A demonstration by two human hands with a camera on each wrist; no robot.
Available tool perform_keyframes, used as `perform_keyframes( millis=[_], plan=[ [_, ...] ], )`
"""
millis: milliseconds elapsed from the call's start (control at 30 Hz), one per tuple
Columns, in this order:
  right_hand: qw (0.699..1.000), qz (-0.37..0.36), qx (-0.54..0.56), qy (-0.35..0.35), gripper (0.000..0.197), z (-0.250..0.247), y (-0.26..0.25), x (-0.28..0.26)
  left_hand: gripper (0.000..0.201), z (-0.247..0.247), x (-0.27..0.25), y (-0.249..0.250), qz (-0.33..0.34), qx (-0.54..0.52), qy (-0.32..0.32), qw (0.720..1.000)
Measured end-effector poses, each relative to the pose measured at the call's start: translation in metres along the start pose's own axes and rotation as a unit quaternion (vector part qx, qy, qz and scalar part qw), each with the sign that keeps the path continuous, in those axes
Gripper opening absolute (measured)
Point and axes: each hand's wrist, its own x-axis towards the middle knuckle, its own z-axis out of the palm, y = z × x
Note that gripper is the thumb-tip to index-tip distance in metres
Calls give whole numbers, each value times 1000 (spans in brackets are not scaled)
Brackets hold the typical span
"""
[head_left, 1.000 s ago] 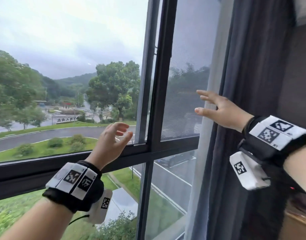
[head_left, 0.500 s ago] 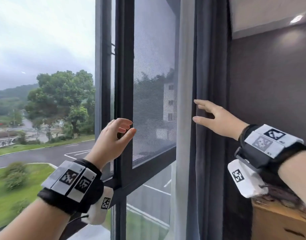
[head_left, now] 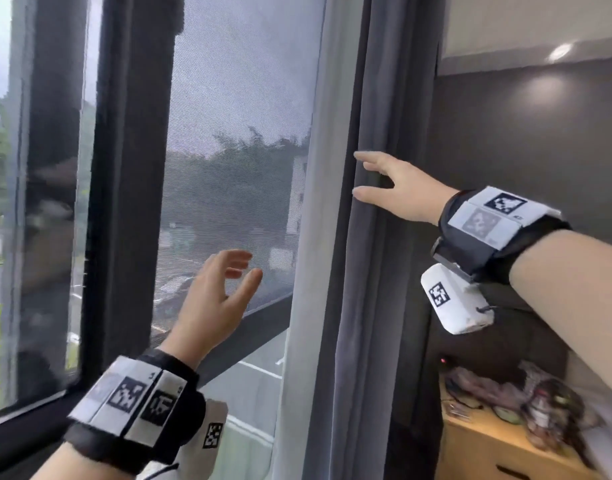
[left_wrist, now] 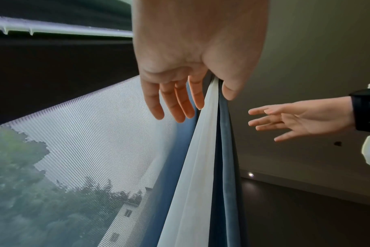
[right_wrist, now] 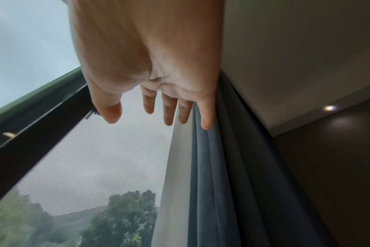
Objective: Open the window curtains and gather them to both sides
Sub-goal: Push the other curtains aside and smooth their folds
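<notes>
Right hand (right_wrist: 146,66) spreads relaxed fingers (right_wrist: 207,115) beside the gathered blue curtain (right_wrist: 213,175).

1. The heavy blue-grey cloth curtain (head_left: 373,271) is showing a soft, matt, velvety nap.
2. The thin white sheer curtain (head_left: 308,237) is looking smooth and slightly see-through.
3. The grey window mesh screen (head_left: 235,133) is showing a fine woven grain.
4. The dark window frame (head_left: 131,168) is looking smooth, slightly glossy.
5. The light wooden cabinet (head_left: 488,441) is looking smooth and matt.
6. The dark wall (head_left: 540,140) is reflecting lamplight with a dull sheen.
</notes>
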Motion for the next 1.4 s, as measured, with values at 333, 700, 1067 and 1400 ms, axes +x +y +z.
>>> perform_keyframes(
  millis=[333, 700, 1067, 1400],
  plan=[
    [990, -118, -62, -51, 63, -2, 72, 95, 74, 149, 38, -32, -100, -49, 67, 991],
    [970, -216, -98, -58, 64, 24, 112, 137, 111, 224, 52, -56, -150, -86, -82, 982],
    [931, -221, -283, -70, 71, -7, 144, 139, 91, 328, 70, -31, -32, -59, -106, 992],
    [743, -206, -620, -144, 91, -36, 185, 126, 61, 387, 71, -6, 55, -171, -119, 976]
  ],
)
